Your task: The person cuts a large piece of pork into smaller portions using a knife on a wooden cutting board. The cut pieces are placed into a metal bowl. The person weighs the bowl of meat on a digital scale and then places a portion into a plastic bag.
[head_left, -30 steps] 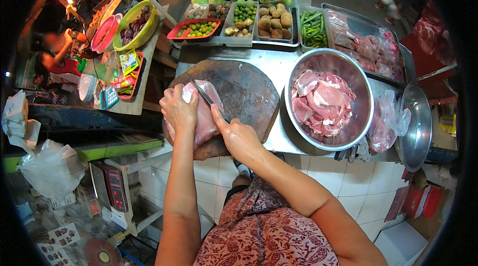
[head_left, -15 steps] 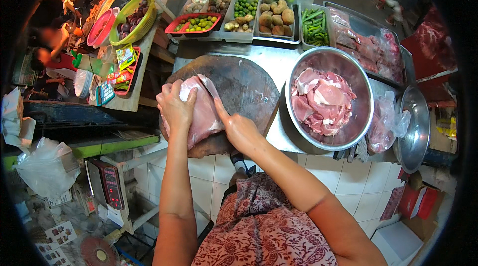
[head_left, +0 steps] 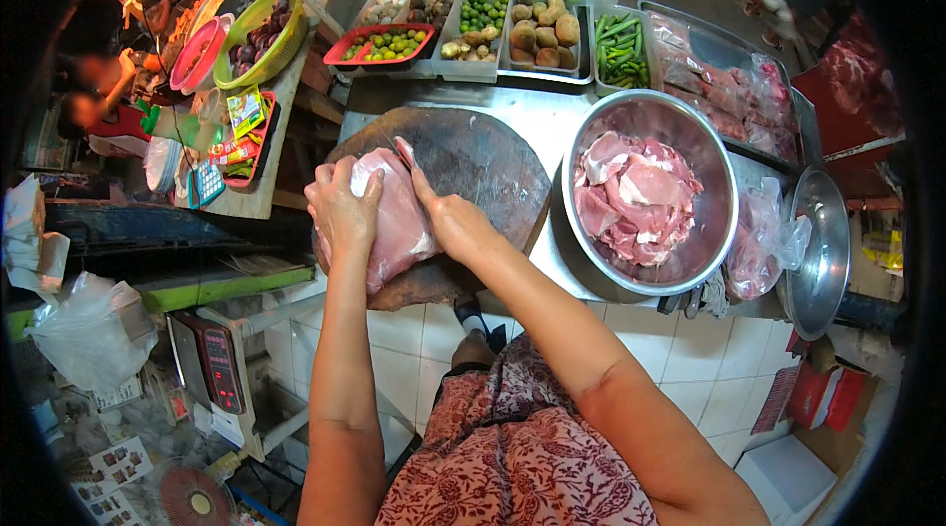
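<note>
A thick slab of pale pink raw meat [head_left: 402,230] lies on the left part of a round dark wooden chopping board [head_left: 493,166]. My left hand [head_left: 342,206] presses on the slab's left side, fingers curled over its far end and thumb apart on top. In my right hand [head_left: 455,224] is a knife [head_left: 403,150], its handle hidden by my grip. The blade stands at the far right edge of the slab, seen nearly edge-on. To the right of the board, a steel bowl [head_left: 724,221] holds a heap of cut meat slices [head_left: 645,196].
Behind the board stand trays of limes [head_left: 483,9], brown root vegetables [head_left: 542,33] and green peppers [head_left: 621,48]. A metal tray of bagged meat [head_left: 709,93] is at the far right. An empty steel basin [head_left: 818,250] leans at the table's right end. A scale [head_left: 212,368] stands lower left.
My right hand and the knife have shifted slightly left and away from me, and the blade now shows narrower. My left hand stays on the meat, a touch further left.
</note>
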The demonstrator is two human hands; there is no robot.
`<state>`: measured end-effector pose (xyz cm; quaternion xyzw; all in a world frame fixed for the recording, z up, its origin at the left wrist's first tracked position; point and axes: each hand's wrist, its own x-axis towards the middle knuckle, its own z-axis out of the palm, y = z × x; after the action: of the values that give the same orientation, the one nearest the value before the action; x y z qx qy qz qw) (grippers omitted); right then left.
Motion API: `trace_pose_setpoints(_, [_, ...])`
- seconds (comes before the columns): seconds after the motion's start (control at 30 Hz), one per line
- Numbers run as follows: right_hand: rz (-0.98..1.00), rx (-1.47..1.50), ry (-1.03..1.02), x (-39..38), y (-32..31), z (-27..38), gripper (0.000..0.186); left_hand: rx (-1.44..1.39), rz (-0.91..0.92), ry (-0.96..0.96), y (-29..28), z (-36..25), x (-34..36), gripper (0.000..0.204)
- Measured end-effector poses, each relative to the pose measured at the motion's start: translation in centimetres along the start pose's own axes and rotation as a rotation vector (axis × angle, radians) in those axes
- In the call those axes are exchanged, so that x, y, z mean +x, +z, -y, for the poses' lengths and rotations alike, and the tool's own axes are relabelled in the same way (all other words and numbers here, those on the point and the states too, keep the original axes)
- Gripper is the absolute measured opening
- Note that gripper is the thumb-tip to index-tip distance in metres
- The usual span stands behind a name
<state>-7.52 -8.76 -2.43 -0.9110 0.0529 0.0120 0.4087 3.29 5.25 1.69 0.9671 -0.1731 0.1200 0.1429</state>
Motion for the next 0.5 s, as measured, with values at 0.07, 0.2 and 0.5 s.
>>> trace_pose_setpoints(0.07, [0.01,0.02,0.015,-0.3,0.3,-0.2,0.076,-0.008,0.038,-0.028,0.0,-0.1,0.1,0.042])
trace_pose_setpoints(0.2, [0.133,0.012,0.12,-2.9,0.8,-0.9,0.077,-0.023,0.037,-0.013,0.0,0.0,0.0,0.042])
trace_pose_setpoints(0.5, [0.15,0.034,0.11,-1.5,0.9,-1.5,0.073,-0.038,0.005,-0.013,0.2,0.2,0.1,0.039])
